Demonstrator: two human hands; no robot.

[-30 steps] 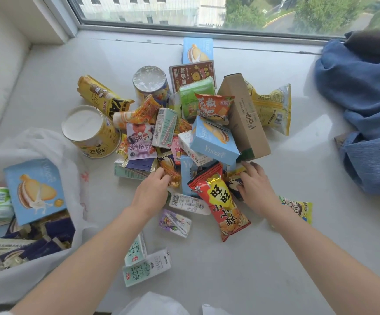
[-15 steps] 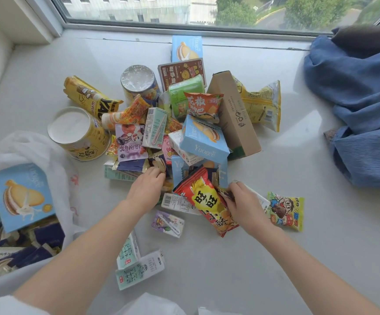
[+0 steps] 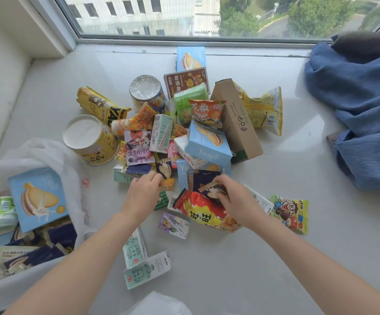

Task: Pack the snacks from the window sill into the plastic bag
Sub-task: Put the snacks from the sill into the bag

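A heap of snacks lies mid-sill: light blue boxes, yellow tubs, a brown carton, a red chip bag and several small packets. My left hand grips a small dark and orange packet at the heap's near edge. My right hand pinches a dark blue wrapped snack lying over the red bag. The white plastic bag lies open at the left, holding a blue box and dark packets.
A blue cloth is bunched at the right of the sill. Small milk cartons lie near the front between my arms. A green-yellow candy packet sits right of my right hand. The window frame runs along the back.
Both hands have closed on small packets at the heap's near edge; the right hand moved left onto the dark blue snack above the red bag.
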